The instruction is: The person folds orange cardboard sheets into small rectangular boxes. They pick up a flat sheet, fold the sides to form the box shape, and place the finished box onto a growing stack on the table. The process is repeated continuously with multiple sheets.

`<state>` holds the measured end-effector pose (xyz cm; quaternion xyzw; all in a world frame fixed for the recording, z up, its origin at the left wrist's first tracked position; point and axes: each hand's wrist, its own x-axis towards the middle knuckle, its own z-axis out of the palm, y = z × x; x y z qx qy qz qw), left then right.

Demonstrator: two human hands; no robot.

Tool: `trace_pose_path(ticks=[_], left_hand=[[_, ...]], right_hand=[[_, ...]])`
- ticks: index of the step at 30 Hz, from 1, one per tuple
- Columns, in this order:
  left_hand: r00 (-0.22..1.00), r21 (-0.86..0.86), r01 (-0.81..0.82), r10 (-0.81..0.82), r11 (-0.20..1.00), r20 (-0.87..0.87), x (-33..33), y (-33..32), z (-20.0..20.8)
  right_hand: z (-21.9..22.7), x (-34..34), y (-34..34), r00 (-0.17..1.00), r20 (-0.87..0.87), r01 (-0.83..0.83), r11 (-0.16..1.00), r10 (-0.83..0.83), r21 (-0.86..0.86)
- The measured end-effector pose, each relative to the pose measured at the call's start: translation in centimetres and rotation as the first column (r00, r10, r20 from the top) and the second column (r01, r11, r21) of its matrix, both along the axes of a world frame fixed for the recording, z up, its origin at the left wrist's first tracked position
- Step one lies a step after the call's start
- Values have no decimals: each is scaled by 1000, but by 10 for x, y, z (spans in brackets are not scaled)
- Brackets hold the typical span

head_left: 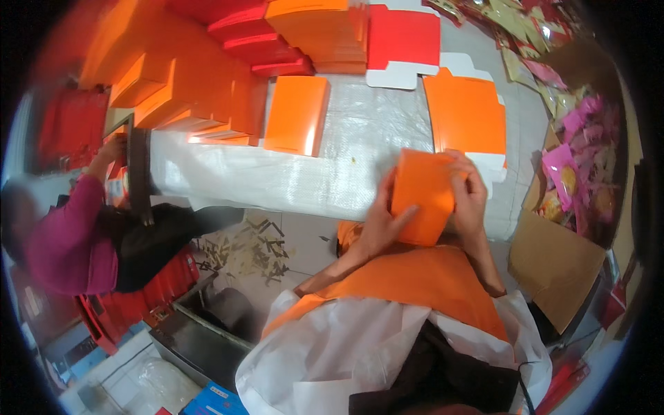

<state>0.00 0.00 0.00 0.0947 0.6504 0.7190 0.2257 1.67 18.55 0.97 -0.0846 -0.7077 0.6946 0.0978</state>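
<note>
An orange cardboard box [423, 197] is held up in front of me, over the near edge of the table. My left hand [385, 220] grips its left side, with the thumb across the front face. On the right, my right hand [470, 192] has its fingers bent around the box's upper right edge. Just beyond my hands lies a flat, unfolded orange carton [463, 114] with white flaps. Farther back is a flat red carton [404, 38], also white-flapped. A folded orange box [296, 114] rests on the table to the left of these.
Stacked orange boxes [197, 97] and red boxes [249, 38] fill the table's far left. To the right stands an open cardboard box [560, 266] of pink-wrapped packets [588, 152]. A person in a purple top [69, 238] works at left. Brown strips [252, 252] litter the floor.
</note>
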Motion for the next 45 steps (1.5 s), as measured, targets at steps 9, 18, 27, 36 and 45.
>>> trace_pose_path(ticks=[9,18,27,36,45], left_hand=[[854,-130,-520,512,844,-97,-57,-67,35],[622,-339,-765,492,547,-609,-124,-125,34],[761,-402,-302,-35,865,-647,-78,16,13],[818,-392,-128,-126,911,-561,-80,99,-24],[981,223,-133,97,966,168,-82,106,8]], right_hand=[[38,-40,-24,992,-107,13,916,-61,-400],[27,-26,20,959,-44,279,960,-279,-13],[-20,-42,38,982,9,27,189,-190,982],[-24,-5,11,994,61,-33,272,-96,962],[-16,10,35,992,-58,-12,539,113,842]])
